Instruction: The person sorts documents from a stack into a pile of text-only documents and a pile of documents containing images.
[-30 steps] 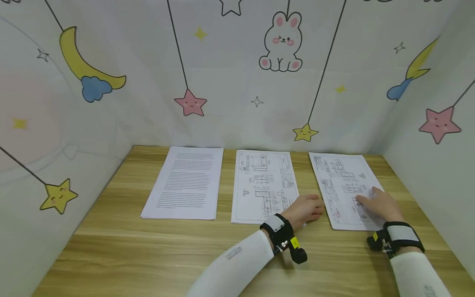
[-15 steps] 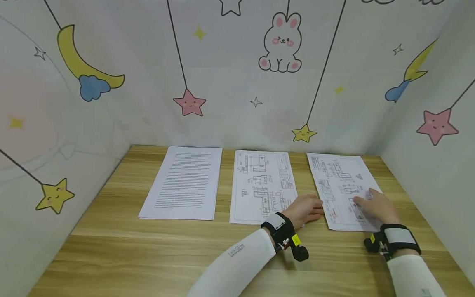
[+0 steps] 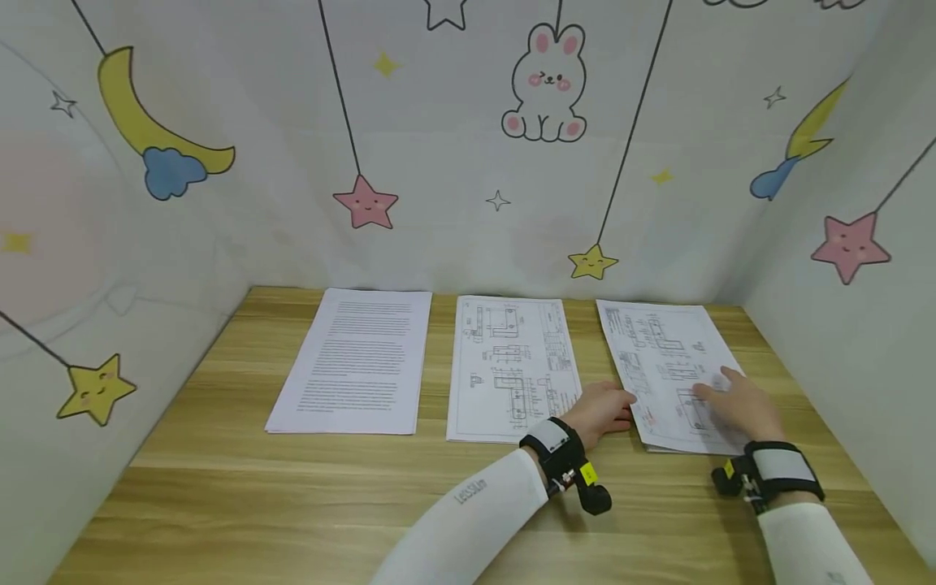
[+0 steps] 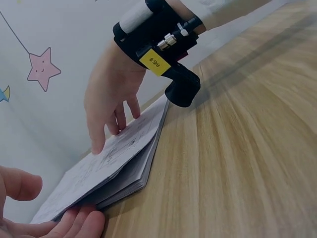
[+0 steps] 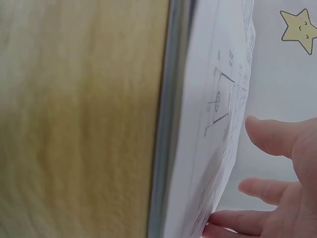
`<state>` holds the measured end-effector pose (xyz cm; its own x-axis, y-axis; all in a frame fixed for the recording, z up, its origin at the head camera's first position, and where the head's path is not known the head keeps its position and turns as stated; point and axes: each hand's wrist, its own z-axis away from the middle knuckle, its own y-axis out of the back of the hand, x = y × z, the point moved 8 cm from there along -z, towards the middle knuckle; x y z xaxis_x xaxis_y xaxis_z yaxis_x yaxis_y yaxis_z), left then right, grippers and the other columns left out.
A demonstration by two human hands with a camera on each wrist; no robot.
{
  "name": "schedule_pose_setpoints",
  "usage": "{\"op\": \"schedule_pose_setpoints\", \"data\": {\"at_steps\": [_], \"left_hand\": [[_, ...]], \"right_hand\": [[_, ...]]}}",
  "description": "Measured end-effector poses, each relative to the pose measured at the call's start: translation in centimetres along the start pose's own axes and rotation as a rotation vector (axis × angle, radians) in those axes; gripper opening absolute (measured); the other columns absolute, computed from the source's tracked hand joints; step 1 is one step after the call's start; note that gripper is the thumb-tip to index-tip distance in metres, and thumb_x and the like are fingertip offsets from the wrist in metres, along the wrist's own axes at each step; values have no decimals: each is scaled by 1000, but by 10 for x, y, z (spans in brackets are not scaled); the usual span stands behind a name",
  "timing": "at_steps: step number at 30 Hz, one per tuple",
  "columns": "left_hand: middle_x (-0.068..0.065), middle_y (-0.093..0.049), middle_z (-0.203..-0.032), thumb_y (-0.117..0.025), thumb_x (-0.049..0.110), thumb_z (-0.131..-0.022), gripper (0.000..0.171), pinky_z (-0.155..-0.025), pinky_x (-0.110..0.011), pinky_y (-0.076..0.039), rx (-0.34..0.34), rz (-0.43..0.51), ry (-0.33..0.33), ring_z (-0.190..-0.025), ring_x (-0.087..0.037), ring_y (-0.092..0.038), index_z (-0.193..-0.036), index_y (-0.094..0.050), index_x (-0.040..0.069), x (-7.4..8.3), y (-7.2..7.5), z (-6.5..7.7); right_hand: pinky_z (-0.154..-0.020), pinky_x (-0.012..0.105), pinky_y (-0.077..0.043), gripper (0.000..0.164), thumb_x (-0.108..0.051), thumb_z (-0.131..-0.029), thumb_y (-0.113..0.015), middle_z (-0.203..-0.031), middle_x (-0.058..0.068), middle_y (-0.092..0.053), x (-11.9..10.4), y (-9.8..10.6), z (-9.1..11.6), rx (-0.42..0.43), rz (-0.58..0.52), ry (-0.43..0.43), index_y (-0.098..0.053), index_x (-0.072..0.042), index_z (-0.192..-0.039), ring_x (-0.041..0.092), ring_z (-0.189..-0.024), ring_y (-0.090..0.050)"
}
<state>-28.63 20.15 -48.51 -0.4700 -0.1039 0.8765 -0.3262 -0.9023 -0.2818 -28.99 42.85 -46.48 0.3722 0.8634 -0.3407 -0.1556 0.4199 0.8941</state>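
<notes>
At the right of the table lies a stack of drawing sheets (image 3: 661, 370) printed with line drawings. My left hand (image 3: 601, 410) is at its left edge. In the left wrist view, the fingers (image 4: 91, 224) of that hand are at the raised edge of the top paper (image 4: 116, 156), partly under it, and the thumb stands apart above. A gap shows between this paper and the lower pile (image 4: 136, 181). My right hand (image 3: 749, 408) rests on the stack's right part with fingers spread. In the right wrist view, its fingertips touch or nearly touch the paper (image 5: 203, 124).
A second stack of drawing sheets (image 3: 504, 357) lies in the middle, partly behind my left wrist. Left of it is a stack of text pages (image 3: 358, 357). The wooden table (image 3: 292, 504) meets patterned cloth walls (image 3: 453, 244) at the back and sides.
The top paper of the right stack has shifted slightly left and its near left edge has risen off the pile. Both hands stay near the same places. The head view has turned slightly right.
</notes>
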Motion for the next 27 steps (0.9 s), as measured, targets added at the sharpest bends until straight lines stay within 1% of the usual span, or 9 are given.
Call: {"op": "schedule_pose_setpoints", "data": {"at_steps": [4, 6, 8, 10, 13, 14, 17, 21, 27], "left_hand": [[-15, -68, -112, -55, 9, -97, 39, -92, -40, -55, 26, -42, -35, -97, -23, -65, -134, -56, -1, 1, 2, 1], [-15, -70, -109, -54, 8, -97, 34, -88, -36, -57, 27, -63, -52, -94, -22, -67, -130, -60, -1, 2, 4, 2], [-12, -70, -103, -55, 8, -96, 29, -80, -32, -58, 39, -107, -81, -88, -18, -68, -123, -64, 1, 3, 6, 2], [-10, -71, -101, -56, 9, -95, 27, -77, -31, -57, 53, -144, -105, -86, -16, -68, -119, -65, 2, 4, 9, 1], [-7, -71, -104, -57, 10, -94, 28, -82, -31, -54, 93, -206, -134, -92, -16, -67, -120, -65, 3, 6, 13, 2], [-8, -71, -106, -56, 9, -94, 29, -86, -33, -53, 102, -215, -137, -95, -17, -67, -121, -65, 3, 6, 14, 2], [-9, -71, -113, -52, 5, -95, 35, -91, -34, -50, 110, -248, -159, -102, -18, -65, -127, -63, 5, 7, 14, 2], [-10, -67, -122, -45, -3, -94, 45, -96, -36, -48, 85, -222, -164, -107, -18, -62, -136, -56, 7, 6, 12, 0], [-9, -62, -125, -43, -7, -90, 48, -101, -39, -45, 90, -202, -141, -109, -19, -56, -136, -52, 5, 6, 16, 0]], "right_hand": [[-108, 71, -29, 80, -40, -99, -48, -149, 44, -22, -7, -1, 2, 10, 9, 5, -18, 13, -150, 63, -136, -22], [-109, 71, -29, 79, -40, -99, -48, -149, 44, -24, -9, -1, 4, 15, 15, 6, -19, 13, -150, 63, -136, -23], [-109, 71, -29, 78, -41, -99, -48, -149, 44, -25, -12, -1, 6, 23, 13, 7, -21, 13, -150, 63, -136, -24], [-107, 70, -31, 77, -41, -100, -47, -147, 44, -29, -16, 0, 9, 36, 13, 16, -23, 13, -149, 62, -135, -28], [-103, 68, -37, 76, -43, -100, -46, -142, 44, -37, -23, 0, 13, 58, 4, 36, -26, 13, -148, 61, -130, -37], [-101, 68, -39, 76, -43, -100, -46, -141, 44, -39, -24, 0, 13, 65, 1, 42, -27, 13, -148, 60, -128, -40], [-97, 66, -43, 75, -44, -101, -45, -138, 44, -42, -26, -1, 15, 76, -17, 56, -29, 12, -148, 58, -124, -44], [-98, 66, -42, 76, -47, -102, -42, -140, 44, -38, -24, -2, 15, 70, -58, 49, -28, 12, -149, 58, -127, -42], [-108, 68, -33, 83, -50, -102, -38, -148, 46, -24, -16, -1, 13, 31, -139, 18, -13, 10, -153, 60, -136, -29]]}}
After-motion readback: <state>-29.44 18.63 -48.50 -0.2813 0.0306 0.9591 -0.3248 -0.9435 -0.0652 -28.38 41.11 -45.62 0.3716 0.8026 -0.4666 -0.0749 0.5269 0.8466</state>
